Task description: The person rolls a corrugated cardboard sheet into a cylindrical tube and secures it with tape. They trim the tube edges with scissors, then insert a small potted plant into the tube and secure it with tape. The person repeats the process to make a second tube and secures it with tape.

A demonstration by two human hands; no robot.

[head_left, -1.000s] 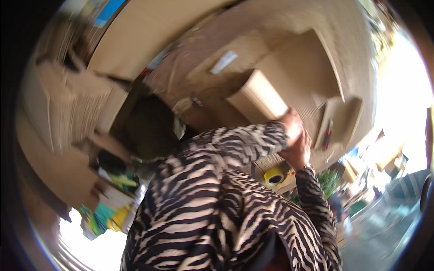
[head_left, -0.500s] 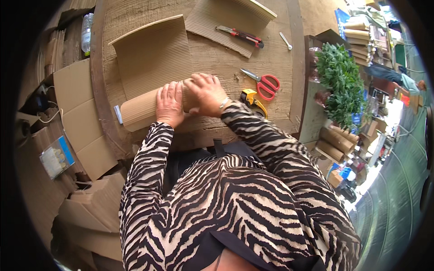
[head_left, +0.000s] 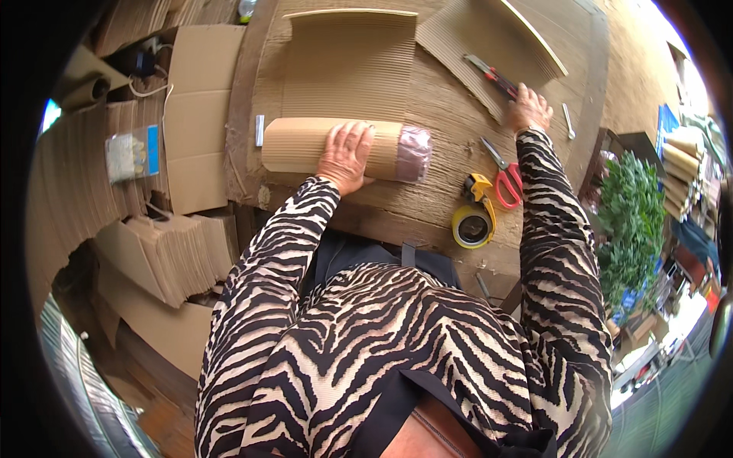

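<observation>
From the head view, the left hand [head_left: 347, 159] lies across a corrugated cardboard roll [head_left: 298, 149], presumably to stop it unrolling; whether that grip clasps or merely presses, I can't tell. Clear film [head_left: 414, 154] pokes from the roll's right end. The right hand [head_left: 531, 111] meets the handle of a utility knife [head_left: 496, 76], its closure unclear. Scissors [head_left: 502, 165] and a tape dispenser [head_left: 489, 212] sit near, likely for easy reach. 2 corrugated sheets [head_left: 347, 69] lie farther back on the worn wooden surface [head_left: 447, 122]. Around us: stacked cardboard [head_left: 175, 252] leftward, leafy greenery [head_left: 630, 221] rightward.
</observation>
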